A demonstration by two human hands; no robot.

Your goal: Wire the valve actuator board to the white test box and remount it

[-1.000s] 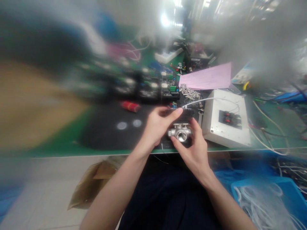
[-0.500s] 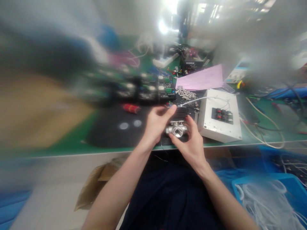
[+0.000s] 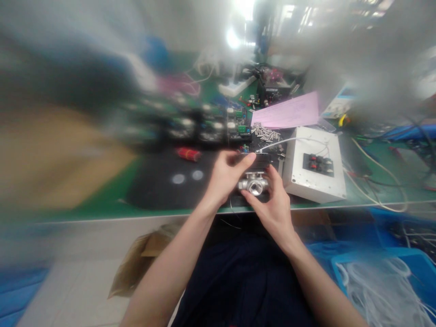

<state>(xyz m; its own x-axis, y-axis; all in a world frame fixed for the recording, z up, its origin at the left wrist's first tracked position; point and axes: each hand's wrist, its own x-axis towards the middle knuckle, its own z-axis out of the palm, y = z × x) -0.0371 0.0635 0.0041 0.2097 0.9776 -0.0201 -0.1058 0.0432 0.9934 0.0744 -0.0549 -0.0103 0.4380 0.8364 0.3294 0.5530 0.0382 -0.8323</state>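
Observation:
A silver metal valve fitting [image 3: 254, 185] with a round threaded opening facing me sits between both hands at the near edge of the green bench [image 3: 102, 200]. My left hand [image 3: 226, 177] curls around its left side, fingers reaching over a black block [image 3: 264, 159] on top of it. My right hand [image 3: 272, 204] grips the fitting from the right and below, thumb beside the opening.
A white box [image 3: 315, 165] with red and black terminals stands just right of the hands. Behind are several small metal pins [image 3: 267, 132], a pink sheet [image 3: 289, 111], circuit boards [image 3: 238, 127] and a red cylinder [image 3: 188, 154]. A blue bin [image 3: 381, 281] of white cables sits lower right.
The view shifted slightly; both hands stay on the fitting with almost no change in grip.

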